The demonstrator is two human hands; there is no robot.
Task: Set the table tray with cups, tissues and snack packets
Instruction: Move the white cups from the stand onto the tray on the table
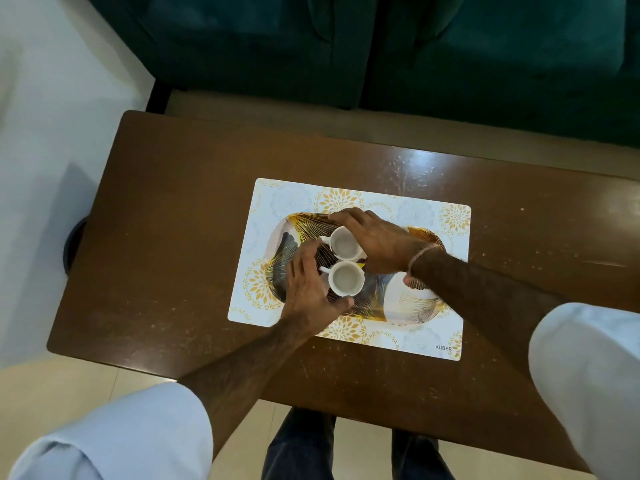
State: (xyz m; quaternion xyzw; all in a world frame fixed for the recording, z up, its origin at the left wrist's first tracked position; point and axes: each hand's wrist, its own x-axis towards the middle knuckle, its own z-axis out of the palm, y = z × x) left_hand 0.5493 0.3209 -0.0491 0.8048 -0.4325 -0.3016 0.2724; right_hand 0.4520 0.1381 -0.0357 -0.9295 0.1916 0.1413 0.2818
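An oval tray [414, 308] with a gold and dark leaf pattern lies on a floral placemat [287, 199] in the middle of the wooden table. Two small white cups stand side by side on the tray, both upright with handles pointing left. My right hand [377, 242] curls around the far cup [344, 243], fingers over its far side. My left hand [308, 289] cups the near cup [346, 278] from the left, thumb at its near side. No tissues or snack packets are in view.
The brown table [173, 237] has bare wood all around the placemat. A dark green sofa [415, 46] stands behind its far edge. A dark round object [71, 242] sits on the floor by the table's left edge. My legs are at the near edge.
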